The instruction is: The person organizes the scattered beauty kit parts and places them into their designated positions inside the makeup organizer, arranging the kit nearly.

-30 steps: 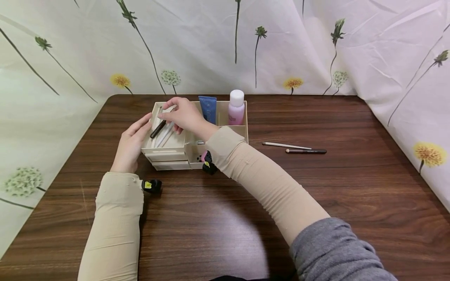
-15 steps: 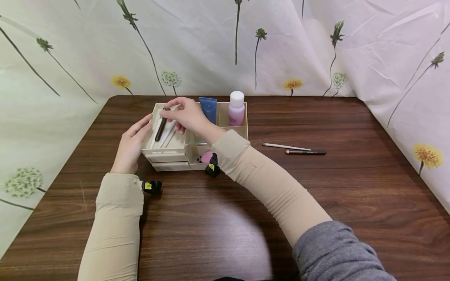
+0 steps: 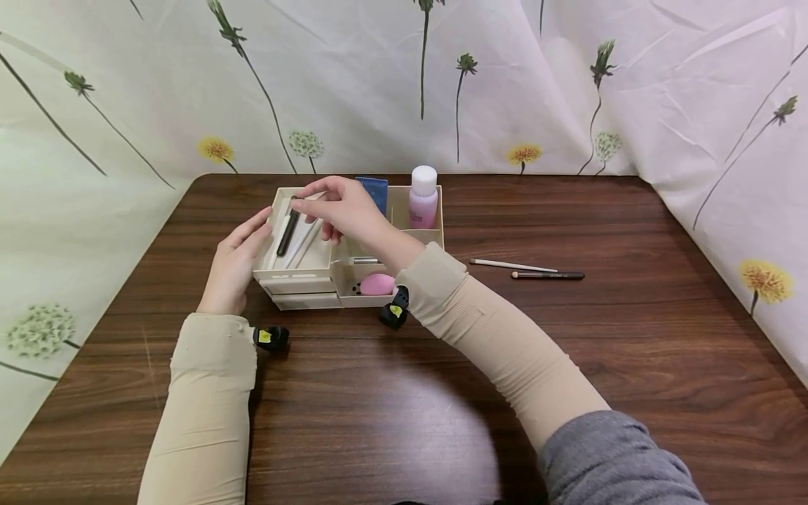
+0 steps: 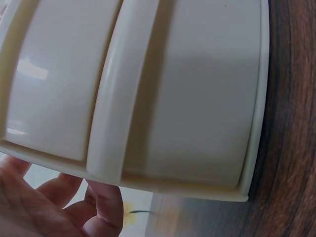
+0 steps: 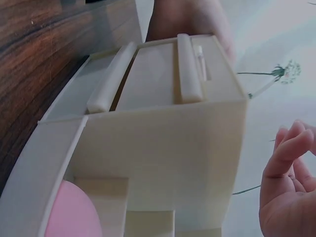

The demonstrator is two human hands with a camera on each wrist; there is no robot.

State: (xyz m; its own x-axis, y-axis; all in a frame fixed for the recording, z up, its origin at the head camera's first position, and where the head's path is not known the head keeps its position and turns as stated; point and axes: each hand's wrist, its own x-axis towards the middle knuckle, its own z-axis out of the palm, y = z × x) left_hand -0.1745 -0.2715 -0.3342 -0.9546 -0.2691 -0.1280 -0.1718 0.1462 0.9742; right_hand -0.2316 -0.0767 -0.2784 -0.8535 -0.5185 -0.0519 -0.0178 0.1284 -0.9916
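Observation:
A cream desktop organizer point(image 3: 297, 283) with drawers stands at the left of the table. My left hand point(image 3: 232, 263) rests against its left side with the fingers extended; the left wrist view shows the fingertips at the box edge. Over the top tray hovers my right hand point(image 3: 347, 210), thumb and index finger apart near the upper end of a black stick point(image 3: 288, 230), which looks like a makeup brush. That stick lies in the tray beside several white sticks point(image 3: 308, 242). In the right wrist view, the right hand point(image 5: 289, 177) shows nothing in its fingers.
A blue tube point(image 3: 374, 193) and a pink bottle with a white cap point(image 3: 423, 203) stand in the rear compartments. A pink sponge point(image 3: 377, 285) sits in the front one. White point(image 3: 514, 265) and black point(image 3: 548, 275) makeup brushes lie on the table to the right.
The black stick has turned and settled into line with the tray's left side. My right hand has drawn slightly right, its fingers parting from the stick. The left hand stays in place.

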